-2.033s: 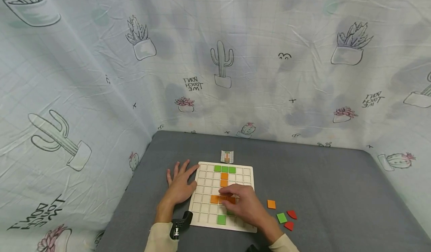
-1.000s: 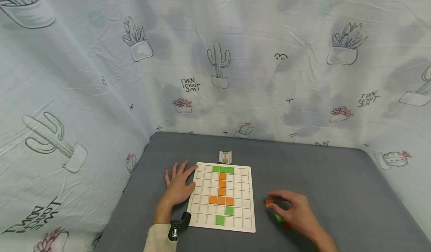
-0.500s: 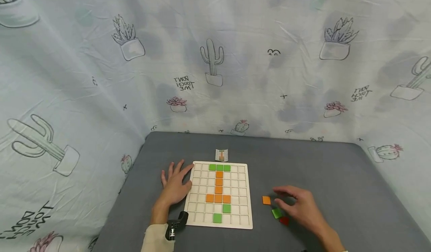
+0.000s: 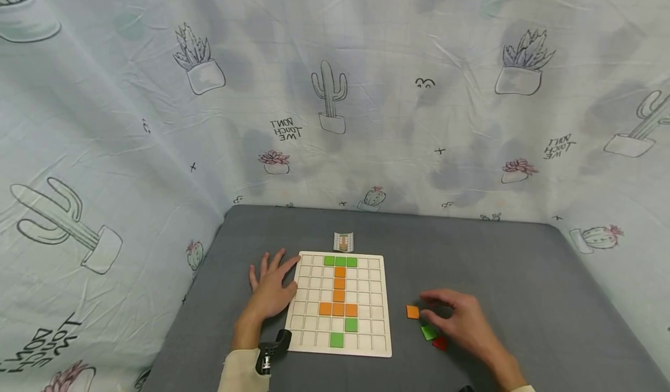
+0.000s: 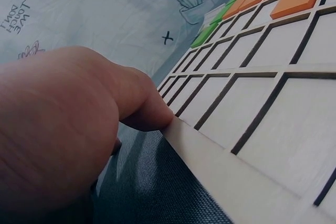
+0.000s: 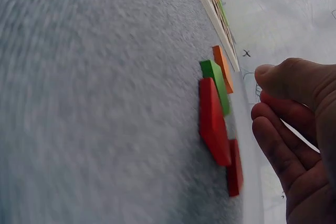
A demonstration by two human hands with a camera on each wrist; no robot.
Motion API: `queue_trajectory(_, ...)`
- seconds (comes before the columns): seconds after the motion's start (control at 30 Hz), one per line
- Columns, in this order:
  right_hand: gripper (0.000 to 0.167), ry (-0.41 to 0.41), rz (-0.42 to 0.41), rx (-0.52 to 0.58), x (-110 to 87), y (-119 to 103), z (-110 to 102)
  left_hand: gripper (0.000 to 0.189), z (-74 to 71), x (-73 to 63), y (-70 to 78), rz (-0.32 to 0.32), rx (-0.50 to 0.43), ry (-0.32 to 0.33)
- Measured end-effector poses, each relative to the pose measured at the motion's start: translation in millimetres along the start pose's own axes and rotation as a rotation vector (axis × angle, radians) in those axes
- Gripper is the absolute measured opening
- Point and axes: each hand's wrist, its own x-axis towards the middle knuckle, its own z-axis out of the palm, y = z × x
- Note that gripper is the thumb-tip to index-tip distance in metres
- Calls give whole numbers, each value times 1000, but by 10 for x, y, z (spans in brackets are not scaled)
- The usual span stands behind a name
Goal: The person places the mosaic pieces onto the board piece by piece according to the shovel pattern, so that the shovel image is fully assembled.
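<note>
The pale wooden grid board point(image 4: 370, 307) lies on the grey table, with orange and green square tiles in some of its cells. My left hand point(image 4: 269, 293) rests at the board's left side, fingers spread; in the left wrist view its thumb point(image 5: 157, 113) touches the rim. To the right of the board my right hand point(image 4: 466, 320) hovers beside loose pieces, thumb and fingers apart and holding nothing. Nearest its fingertips are an orange tile point(image 4: 413, 312) and a green tile point(image 4: 429, 332). In the right wrist view, two red pieces point(image 6: 212, 121) lie by them; the hand hides one from the head.
A small printed card point(image 4: 343, 242) showing a coloured grid pattern lies just beyond the board's far edge. Cloth with cactus drawings point(image 4: 330, 95) hangs behind and beside the table point(image 4: 460, 252).
My right hand has left the board and moved right to the loose pieces, drawing back slightly from the orange tile. A column of three orange tiles now shows uncovered. The left hand stays put.
</note>
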Motion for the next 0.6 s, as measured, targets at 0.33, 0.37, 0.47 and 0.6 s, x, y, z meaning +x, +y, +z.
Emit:
queue_trajectory(0.33, 38, -14, -48, 93, 14, 26, 152, 62, 5, 0, 9, -3, 0, 4)
queue_trajectory(0.37, 38, -21, -37, 97, 12, 27, 158, 62, 3, 0, 11, -3, -1, 3)
queue_trajectory(0.47, 39, -32, -10, 89, 5, 34, 166, 63, -7, -2, 17, -2, -7, -2)
queue_trajectory(0.6, 40, -42, -1, 78, -5, 47, 170, 63, -17, -1, 21, -2, -10, -8)
